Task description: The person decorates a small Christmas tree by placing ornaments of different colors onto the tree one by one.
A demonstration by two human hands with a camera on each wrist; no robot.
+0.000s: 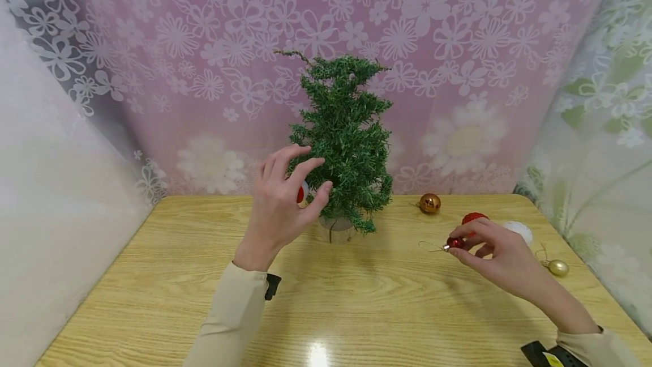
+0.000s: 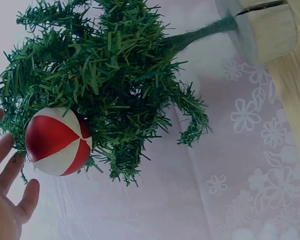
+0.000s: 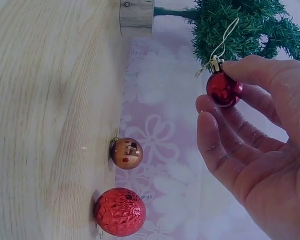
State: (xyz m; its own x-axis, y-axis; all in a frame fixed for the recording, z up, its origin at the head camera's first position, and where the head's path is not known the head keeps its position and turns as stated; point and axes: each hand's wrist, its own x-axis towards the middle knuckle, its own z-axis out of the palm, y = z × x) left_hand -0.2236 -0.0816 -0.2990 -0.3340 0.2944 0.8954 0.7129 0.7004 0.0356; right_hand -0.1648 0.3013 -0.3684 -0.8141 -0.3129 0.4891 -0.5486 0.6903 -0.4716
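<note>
A small green Christmas tree (image 1: 348, 135) stands on the table in a wooden base (image 2: 270, 32). My left hand (image 1: 282, 194) is at its left side, fingers spread and loosely bent, holding nothing. Right by those fingers, a red-and-white ball (image 2: 55, 142) hangs among the branches; in the head view the hand hides most of it. Over the right part of the table, my right hand (image 1: 504, 254) pinches a small shiny red Christmas ball (image 3: 224, 89) between thumb and fingers. A thin gold string loop (image 3: 229, 37) sticks out from its cap.
Near the right hand lie a copper ball (image 1: 430, 203), a textured red ball (image 1: 475, 218), a white ball (image 1: 519, 231) partly behind the hand, and a small gold ball (image 1: 558, 268). A flowered curtain (image 1: 219, 89) hangs behind the wooden table (image 1: 367, 304).
</note>
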